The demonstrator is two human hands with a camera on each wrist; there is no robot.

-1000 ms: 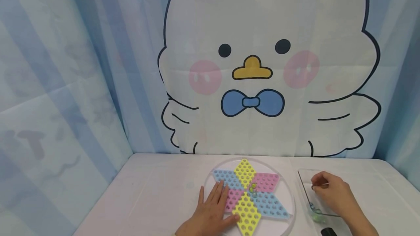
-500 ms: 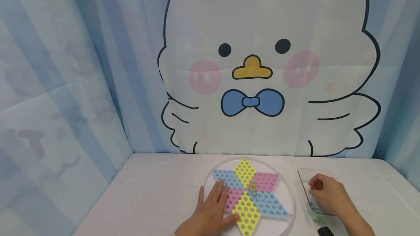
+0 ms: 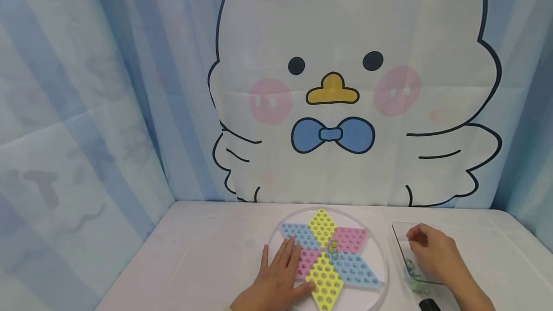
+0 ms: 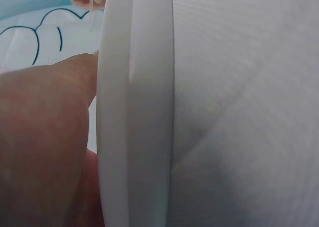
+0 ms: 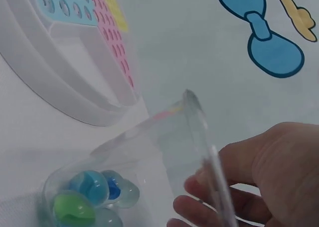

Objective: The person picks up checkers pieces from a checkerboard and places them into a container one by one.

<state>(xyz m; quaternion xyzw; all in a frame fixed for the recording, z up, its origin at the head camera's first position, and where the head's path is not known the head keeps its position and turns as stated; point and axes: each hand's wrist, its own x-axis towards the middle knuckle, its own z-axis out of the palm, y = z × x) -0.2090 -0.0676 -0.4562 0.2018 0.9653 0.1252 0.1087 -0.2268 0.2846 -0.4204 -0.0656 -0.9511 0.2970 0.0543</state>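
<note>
My left hand [image 3: 274, 280] lies spread on a round white Chinese checkers board [image 3: 358, 270] with a yellow, pink and blue star. Its fingers are straight; in the left wrist view the hand [image 4: 45, 147] is beside the board's edge [image 4: 149, 112]. A few green and clear marbles [image 3: 334, 244] sit near the star's centre. Over a clear plastic box [image 3: 399, 248] is my right hand [image 3: 438, 251], fingers bent and thumb near the index finger. Whether it pinches a marble is hidden. Several blue, green and clear marbles [image 5: 72, 209] lie in the box's near-left corner.
A white-covered table [image 3: 207, 248] carries the board and the box, which stand apart. Behind it hangs a curtain [image 3: 345, 176] with a cartoon bird. A small black object [image 3: 429, 305] is by the right wrist at the lower edge.
My right hand shifts slightly left, then rises a little away over the box. Blue marbles in the box show a little farther back. The left hand and the board stay still.
</note>
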